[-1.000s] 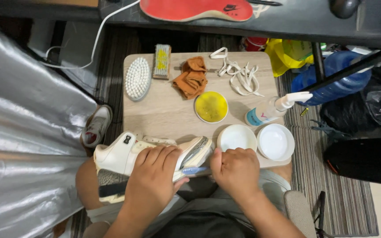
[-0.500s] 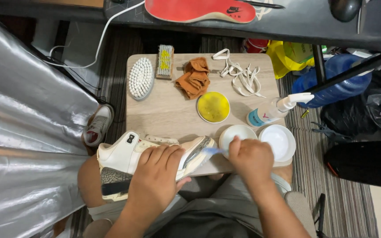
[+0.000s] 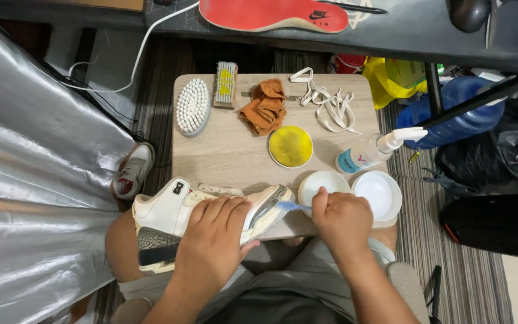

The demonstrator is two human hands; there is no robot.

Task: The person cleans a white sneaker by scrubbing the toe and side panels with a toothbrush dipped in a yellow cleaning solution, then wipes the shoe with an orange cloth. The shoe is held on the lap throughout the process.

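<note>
A white high-top sneaker (image 3: 169,213) with grey patterned heel lies on its side across my lap, at the near edge of a small wooden table (image 3: 235,153). My left hand (image 3: 214,240) grips it over the middle. My right hand (image 3: 343,222) holds a small blue toothbrush (image 3: 292,206), its head at the sneaker's toe. Right beside that hand stand a white round tub (image 3: 325,182) and its white lid (image 3: 379,193).
On the table: an oval white brush (image 3: 192,107), a wooden brush (image 3: 226,84), an orange cloth (image 3: 264,106), white laces (image 3: 328,102), a yellow dish (image 3: 291,146), a spray bottle (image 3: 370,155). Another sneaker (image 3: 132,172) on the floor left, silver sheet (image 3: 31,180), blue jug (image 3: 457,111), red insole (image 3: 274,13) above.
My right hand has shifted right and up from the sneaker's toe toward the white tub, carrying the toothbrush. The left hand keeps its hold on the sneaker.
</note>
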